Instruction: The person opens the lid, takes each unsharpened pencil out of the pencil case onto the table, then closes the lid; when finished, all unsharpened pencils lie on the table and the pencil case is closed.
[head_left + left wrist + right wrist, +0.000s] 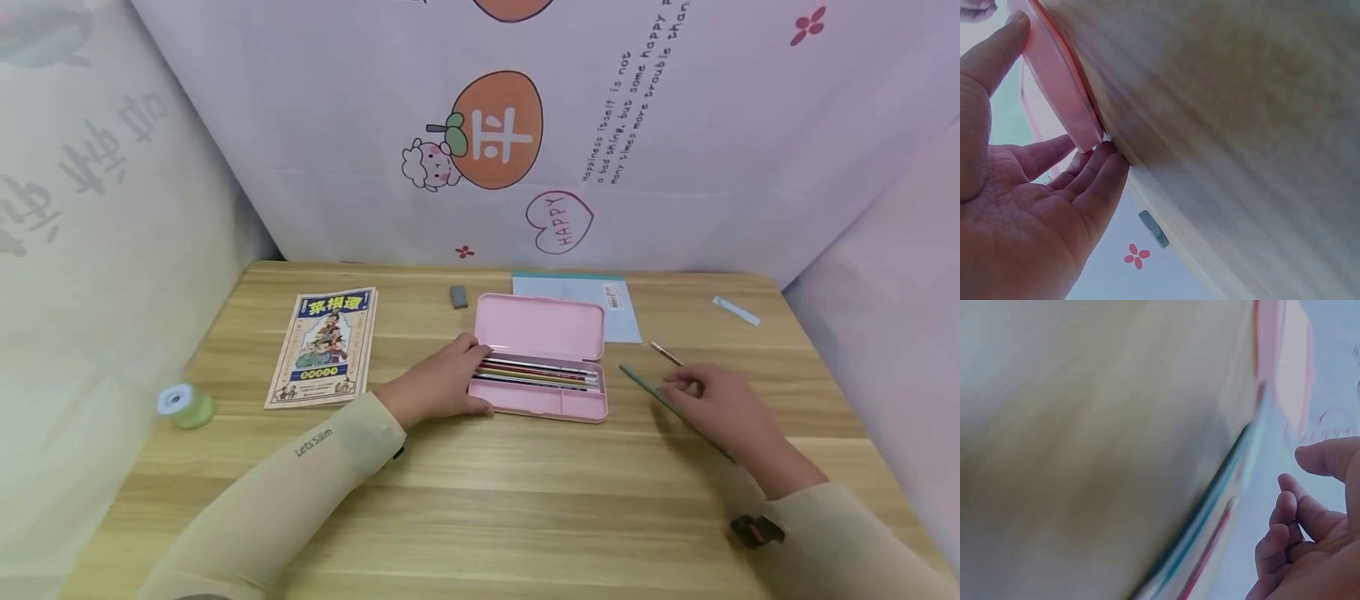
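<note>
An open pink pencil case [517, 403] lies in the middle of the table, its lid tipped back. Several pencils [536, 374] lie side by side in its long compartment. My left hand [442, 379] grips the left end of the case, thumb on the near side and fingers at the far corner [1029, 206]. To the right of the case, my right hand [720, 408] hovers over a green pencil [636, 379] and a reddish pencil [666, 353] on the table. Its fingers are loosely bent, the thumb apart from them, with nothing between [1316, 544].
A pale blue notebook [630, 321] lies partly behind the case lid. A grey eraser [458, 297] is at the back, and a light blue strip [737, 311] at the back right. On the left are an illustrated booklet [322, 350] and a green bottle with a pale cap [197, 411].
</note>
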Tool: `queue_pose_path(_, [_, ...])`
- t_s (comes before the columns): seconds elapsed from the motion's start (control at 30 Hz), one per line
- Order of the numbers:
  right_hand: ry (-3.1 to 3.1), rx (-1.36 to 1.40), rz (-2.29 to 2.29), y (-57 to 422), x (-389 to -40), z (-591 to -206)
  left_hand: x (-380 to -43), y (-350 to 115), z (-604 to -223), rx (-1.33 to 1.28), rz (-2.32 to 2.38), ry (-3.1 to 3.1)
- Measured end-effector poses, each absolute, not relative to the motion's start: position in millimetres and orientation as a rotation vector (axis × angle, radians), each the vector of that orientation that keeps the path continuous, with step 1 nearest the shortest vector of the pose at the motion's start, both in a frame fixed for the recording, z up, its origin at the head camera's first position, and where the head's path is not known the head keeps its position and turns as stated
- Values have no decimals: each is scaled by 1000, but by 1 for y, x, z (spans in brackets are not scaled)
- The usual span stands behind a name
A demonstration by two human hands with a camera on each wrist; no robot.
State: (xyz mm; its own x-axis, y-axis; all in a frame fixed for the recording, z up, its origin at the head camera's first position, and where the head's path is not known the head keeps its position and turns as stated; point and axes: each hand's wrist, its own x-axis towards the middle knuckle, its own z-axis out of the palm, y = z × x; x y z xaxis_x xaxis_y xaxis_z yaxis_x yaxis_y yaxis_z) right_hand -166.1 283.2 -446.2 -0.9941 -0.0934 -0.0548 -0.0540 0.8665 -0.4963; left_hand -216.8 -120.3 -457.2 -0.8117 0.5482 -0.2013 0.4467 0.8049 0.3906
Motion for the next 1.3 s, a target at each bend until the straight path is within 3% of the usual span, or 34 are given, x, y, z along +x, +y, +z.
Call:
queue_pose_path(0.27, [2880,-388,-922,201,-191,-440,-215,-120,-455,760,458,2704])
queue_pose_path(0.5, [2811,-450,-918,161,-199,-456,-215,-119,-457,777,488,2694])
queue_pose_path(1.3, [2745,-422,-898,137,-203,-469,-218,-122,-458,815,426,2719])
